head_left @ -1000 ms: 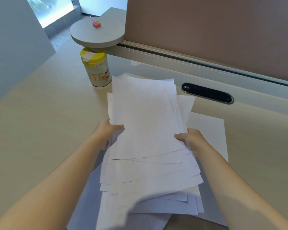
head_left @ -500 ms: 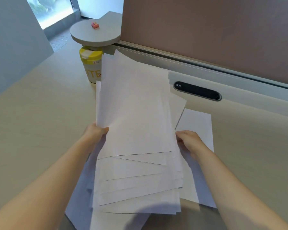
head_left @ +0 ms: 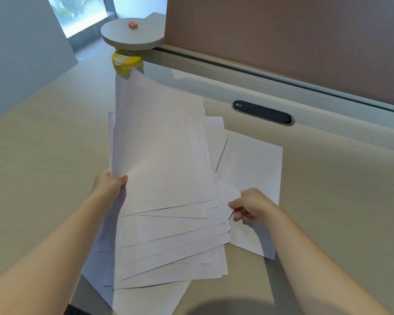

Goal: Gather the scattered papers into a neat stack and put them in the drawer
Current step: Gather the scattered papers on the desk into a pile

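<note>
Though gripped as before — papers (head_left: 162, 155) steeper.

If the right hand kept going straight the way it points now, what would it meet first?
The right hand points left and already pinches the right edge of the paper bundle, so it would likely push straight into those sheets; depth is unclear.

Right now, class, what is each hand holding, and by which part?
Left hand grips the papers by their left edge, thumb on top. Right hand pinches their right edge.
</note>
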A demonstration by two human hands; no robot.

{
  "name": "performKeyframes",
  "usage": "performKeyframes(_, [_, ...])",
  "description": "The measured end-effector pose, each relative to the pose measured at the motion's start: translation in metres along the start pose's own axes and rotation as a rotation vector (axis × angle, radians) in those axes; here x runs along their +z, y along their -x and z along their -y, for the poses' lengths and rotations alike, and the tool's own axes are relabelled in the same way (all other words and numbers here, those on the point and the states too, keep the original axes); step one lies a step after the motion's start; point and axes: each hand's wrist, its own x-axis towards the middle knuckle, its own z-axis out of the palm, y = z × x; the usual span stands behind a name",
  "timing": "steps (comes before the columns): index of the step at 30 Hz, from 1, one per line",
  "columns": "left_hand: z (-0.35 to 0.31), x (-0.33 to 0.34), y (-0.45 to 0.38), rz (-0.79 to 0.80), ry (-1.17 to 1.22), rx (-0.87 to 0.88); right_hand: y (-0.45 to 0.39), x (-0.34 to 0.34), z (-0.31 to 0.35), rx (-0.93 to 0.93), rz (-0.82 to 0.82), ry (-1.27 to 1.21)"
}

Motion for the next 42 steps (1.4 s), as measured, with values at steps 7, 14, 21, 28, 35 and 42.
performKeyframes(7, [-0.021,0.018,-0.002,0.105,0.070,0.008,-0.027,-0.037,0.024,-0.292,-0.592,-0.144])
performKeyframes(14, [-0.037,0.058,-0.013,0.157,0.013,0.021,-0.048,-0.046,0.024,-0.312,-0.574,-0.014])
performKeyframes(21, [-0.041,0.067,-0.022,0.072,-0.651,0.246,-0.053,-0.033,-0.002,-0.092,-0.519,0.498])
performKeyframes(28, [-0.057,0.080,-0.030,0.282,-0.408,0.269,-0.085,-0.031,0.028,-0.357,-0.375,0.354])
performKeyframes(35, [-0.065,0.093,-0.028,0.323,-0.098,0.228,-0.075,-0.035,0.062,-0.306,-0.254,-0.270])
performKeyframes(42, [-0.049,0.070,-0.032,0.532,-0.005,-0.191,-0.056,-0.063,0.048,-0.028,-0.218,-0.696])
